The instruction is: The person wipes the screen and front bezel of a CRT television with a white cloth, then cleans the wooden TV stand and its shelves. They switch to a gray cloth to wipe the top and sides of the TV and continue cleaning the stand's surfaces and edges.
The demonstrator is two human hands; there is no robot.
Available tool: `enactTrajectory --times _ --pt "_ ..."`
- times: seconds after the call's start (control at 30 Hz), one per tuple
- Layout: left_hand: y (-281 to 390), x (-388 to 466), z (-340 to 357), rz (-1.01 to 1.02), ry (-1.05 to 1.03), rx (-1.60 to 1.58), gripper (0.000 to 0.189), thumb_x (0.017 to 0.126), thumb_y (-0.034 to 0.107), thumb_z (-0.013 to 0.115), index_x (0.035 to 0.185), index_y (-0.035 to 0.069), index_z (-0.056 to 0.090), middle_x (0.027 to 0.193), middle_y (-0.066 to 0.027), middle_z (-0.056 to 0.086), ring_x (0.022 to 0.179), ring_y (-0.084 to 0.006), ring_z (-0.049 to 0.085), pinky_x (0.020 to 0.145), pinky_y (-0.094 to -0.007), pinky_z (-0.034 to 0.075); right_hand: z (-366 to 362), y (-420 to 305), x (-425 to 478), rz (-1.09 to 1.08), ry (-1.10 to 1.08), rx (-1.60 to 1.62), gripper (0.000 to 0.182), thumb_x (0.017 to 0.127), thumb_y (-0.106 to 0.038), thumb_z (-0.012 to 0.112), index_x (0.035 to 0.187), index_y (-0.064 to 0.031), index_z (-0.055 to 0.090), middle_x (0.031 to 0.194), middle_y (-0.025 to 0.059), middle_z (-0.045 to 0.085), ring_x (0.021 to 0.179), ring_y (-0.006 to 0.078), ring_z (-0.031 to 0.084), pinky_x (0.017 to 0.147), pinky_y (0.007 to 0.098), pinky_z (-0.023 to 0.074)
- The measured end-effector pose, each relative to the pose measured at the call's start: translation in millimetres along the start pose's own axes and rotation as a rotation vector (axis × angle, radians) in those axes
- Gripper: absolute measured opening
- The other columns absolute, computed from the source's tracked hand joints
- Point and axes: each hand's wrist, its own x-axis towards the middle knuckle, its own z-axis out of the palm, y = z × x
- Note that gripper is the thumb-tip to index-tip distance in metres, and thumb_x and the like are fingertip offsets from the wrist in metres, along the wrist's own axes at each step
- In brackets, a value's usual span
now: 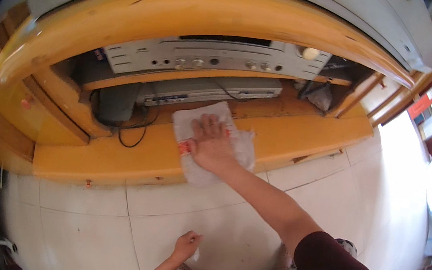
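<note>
My right hand [212, 145] presses down on a white cloth [196, 173] with red markings, its fingers bent over the fabric. The cloth lies on the lower ledge [303, 133] of a yellow-orange wooden TV cabinet and hangs over the front edge. Low in the picture, my left hand [187, 245] is curled closed above the floor near my knees. A small pale patch shows beside that fist, too unclear to name. Just beyond the cloth, a silver disc player [213, 93] sits in the lower compartment.
Above the player, a silver amplifier [218, 58] with knobs rests on a shelf. A black cable [131, 146] loops onto the ledge beside a dark box [116, 104]. A plastic bag [321, 96] lies at the compartment's right. Small drawer knobs [88, 183] project over the tiled floor [83, 224].
</note>
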Motion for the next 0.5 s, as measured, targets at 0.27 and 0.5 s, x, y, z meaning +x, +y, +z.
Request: enactTrajectory --times 0.27,0.5 --pt "-12.6 -0.6 15.1 0.060 -0.093 -0.064 0.030 0.086 0.033 0.061 0.081 0.003 0.058 0.073 -0.0129 0.062 0.065 -0.0277 0.060 0.060 -0.0358 0.046 22.2 -95.7 59.8 -0.133 -0.068 0.081 0.056 0.092 -0.034 0.040 0.132 0.0044 0.038 0.142 0.0224 0.032 0.136 0.0386 0.021 0.110 0.0522 0.0151" --pt "-19.0 13.9 11.8 0.145 -0.087 -0.041 0.029 0.087 0.032 0.060 0.081 0.003 0.057 0.073 -0.0122 0.063 0.067 -0.0284 0.060 0.063 -0.0345 0.047 24.0 -43.5 47.1 -0.067 0.062 0.071 0.049 0.090 -0.034 0.042 0.133 -0.0110 0.043 0.142 0.0129 0.037 0.135 0.0314 0.027 0.109 0.0543 0.0152"
